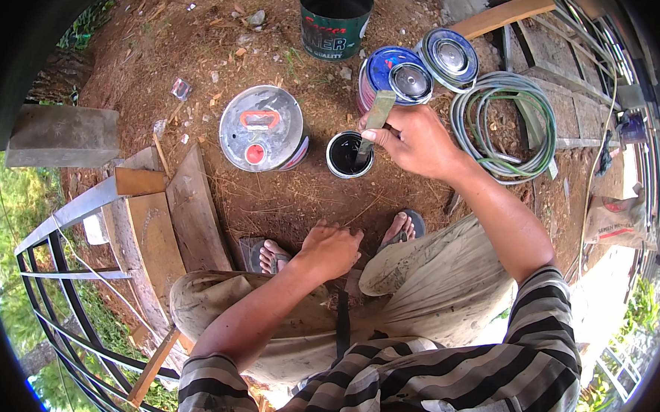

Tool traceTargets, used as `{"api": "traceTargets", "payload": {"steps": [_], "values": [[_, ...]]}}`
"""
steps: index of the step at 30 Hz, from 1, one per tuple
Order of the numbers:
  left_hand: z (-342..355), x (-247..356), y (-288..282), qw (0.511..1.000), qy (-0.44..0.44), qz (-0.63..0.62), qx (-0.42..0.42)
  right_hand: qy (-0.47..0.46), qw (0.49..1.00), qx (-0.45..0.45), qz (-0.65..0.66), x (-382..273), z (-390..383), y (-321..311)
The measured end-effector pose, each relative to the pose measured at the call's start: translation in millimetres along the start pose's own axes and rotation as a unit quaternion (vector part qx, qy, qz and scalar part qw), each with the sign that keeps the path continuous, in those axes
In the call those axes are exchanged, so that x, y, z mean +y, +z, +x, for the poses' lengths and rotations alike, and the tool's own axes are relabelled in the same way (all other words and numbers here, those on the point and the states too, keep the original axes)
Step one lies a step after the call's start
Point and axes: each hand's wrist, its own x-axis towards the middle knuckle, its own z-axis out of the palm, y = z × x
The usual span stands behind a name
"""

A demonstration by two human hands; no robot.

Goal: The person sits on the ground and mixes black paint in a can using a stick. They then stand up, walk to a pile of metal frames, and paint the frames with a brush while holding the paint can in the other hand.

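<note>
My right hand [421,142] pinches a flat, wooden-looking stirring stick [380,108] between thumb and fingers. The stick's lower end is dark and stands tilted inside a small open can [331,166] of black liquid on the ground. My left hand [328,249] hangs loosely curled by my left knee, apart from the can; nothing shows in it, though its underside is hidden. Left of the small can stands a large round metal can [228,129] with a red handle and red cap. A blue-topped can [379,63] is just beyond my right hand, with a metal lid lying on it.
A dark open bucket [329,42] stands at the back. A round blue-rimmed lid [449,56] leans beside the blue-topped can. At right lie a coiled hose [460,128] and a paper sack [616,221]. Boards [196,213] and a black metal frame [73,316] occupy the left.
</note>
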Motion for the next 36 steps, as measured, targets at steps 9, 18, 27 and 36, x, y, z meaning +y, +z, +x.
{"api": "traceTargets", "payload": {"steps": [9, 18, 27, 36], "values": [[1, 1, -1, 1.000, 0.002, -0.001, 0.004, -0.023, 0.999, 0.044, 0.009, 6, 0, 0], [1, 1, -1, 1.000, 0.002, 0.002, 0.006, 0.035, 0.984, 0.056, 0.165, 7, 2, 4], [1, -1, 2, 1.000, -0.004, -0.007, 0.006, 0.105, 0.993, -0.012, 0.047, -6, 6, -5], [2, 1, -2, 1.000, 0.004, -0.004, 0.002, 0.113, 0.992, -0.058, -0.001, 19, -2, 19]]}}
